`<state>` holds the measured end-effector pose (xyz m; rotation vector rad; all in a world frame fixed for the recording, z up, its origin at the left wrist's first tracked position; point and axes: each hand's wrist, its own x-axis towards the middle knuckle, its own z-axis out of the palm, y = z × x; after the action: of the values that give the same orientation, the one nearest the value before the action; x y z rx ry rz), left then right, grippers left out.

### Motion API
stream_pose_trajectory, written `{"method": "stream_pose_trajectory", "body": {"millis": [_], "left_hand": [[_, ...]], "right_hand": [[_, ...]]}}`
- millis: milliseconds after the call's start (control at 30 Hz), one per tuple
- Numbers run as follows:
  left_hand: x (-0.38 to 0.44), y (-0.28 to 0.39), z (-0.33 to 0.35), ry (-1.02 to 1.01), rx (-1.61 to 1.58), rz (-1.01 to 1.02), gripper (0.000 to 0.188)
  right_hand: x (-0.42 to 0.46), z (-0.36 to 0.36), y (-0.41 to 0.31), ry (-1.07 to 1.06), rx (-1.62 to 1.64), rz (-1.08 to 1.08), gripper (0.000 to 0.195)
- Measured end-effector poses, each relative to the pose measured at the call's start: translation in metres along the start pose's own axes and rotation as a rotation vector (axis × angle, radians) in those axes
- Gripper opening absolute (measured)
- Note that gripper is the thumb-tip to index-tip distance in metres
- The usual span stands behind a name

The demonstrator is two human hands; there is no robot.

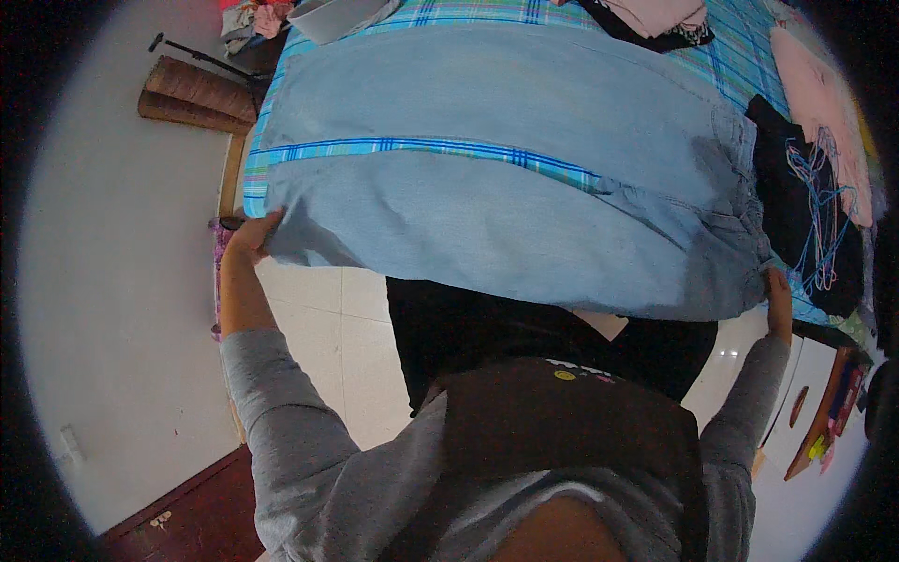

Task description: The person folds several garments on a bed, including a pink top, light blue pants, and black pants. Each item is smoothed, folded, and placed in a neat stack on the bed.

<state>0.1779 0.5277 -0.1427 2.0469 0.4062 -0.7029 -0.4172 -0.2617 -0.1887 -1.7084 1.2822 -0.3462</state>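
A pair of light blue jeans lies spread crosswise before me on a bed with a blue plaid sheet. Its two legs lie apart, with a strip of the sheet showing between them. The waistband is at the right and the hems are at the left. My left hand grips the hem corner of the nearer leg. At the waist end, my right hand holds the near corner, its fingers partly hidden by the denim. The near edge of that leg hangs over the bed's side.
Black cloth, tangled blue and pink cords and a pink garment lie at the right. Folded pink cloth and a pale grey container sit at the far side. A white drawer cabinet stands at right.
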Motion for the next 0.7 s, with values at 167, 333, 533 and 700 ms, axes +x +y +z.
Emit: {"method": "stream_pose_trajectory", "body": {"millis": [167,333,533,700], "left_hand": [[-0.030,0.067,-0.007,-0.046,-0.600,0.281,0.060],[-0.093,0.148,-0.054,-0.167,-0.639,0.750,0.056],[-0.052,0.129,-0.088,0.100,-0.047,0.409,0.046],[0.014,0.047,-0.023,0.327,0.069,0.385,0.042]], "right_hand": [[0.024,-0.081,-0.003,-0.017,0.028,-0.372,0.042],[-0.022,-0.032,-0.134,0.216,-0.192,-0.860,0.033],[0.022,-0.082,-0.046,0.140,0.043,-0.389,0.028],[0.033,-0.060,0.031,-0.133,-0.610,-0.118,0.024]]}}
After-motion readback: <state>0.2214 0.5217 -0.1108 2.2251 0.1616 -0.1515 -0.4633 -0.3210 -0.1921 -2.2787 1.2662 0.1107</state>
